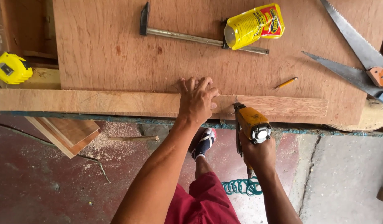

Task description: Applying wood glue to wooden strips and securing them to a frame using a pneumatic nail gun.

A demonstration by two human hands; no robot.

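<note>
My left hand (pixel 196 99) lies palm down on a long wooden strip (pixel 96 103) that runs along the front edge of a plywood sheet (pixel 116 54). My right hand (pixel 257 151) grips a yellow air nail gun (pixel 250 124), its nose pressed on the strip just right of my left fingers. A teal coiled hose (pixel 241 186) hangs below the gun.
On the plywood lie a hammer (pixel 191 36), a yellow glue pouch (pixel 253 25), a pencil (pixel 286 83) and two hand saws (pixel 357 58) at the right. A yellow tape measure (pixel 9 68) sits at the left. Wood offcuts (pixel 67 132) and sawdust lie on the floor.
</note>
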